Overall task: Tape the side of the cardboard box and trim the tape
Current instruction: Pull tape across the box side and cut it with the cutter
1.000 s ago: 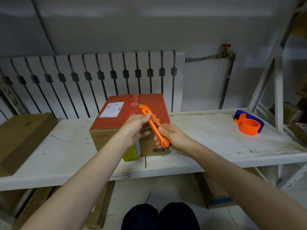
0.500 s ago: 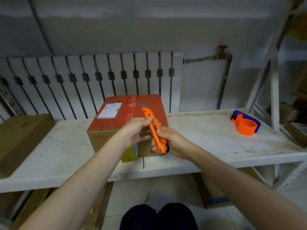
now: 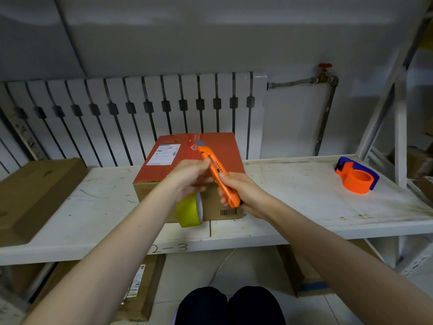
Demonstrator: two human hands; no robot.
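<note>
Head view: my right hand grips the orange utility knife; my left hand pinches it from 9 o'clock, over the cardboard box

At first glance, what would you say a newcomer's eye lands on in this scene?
Probably the bright orange utility knife, held at centre frame by the right hand, blade up, with the left hand touching its upper part. Just behind sits the red-topped cardboard box on the white shelf, with a yellow-green tape roll under the left hand. An orange and blue tape dispenser lies far right.
</note>
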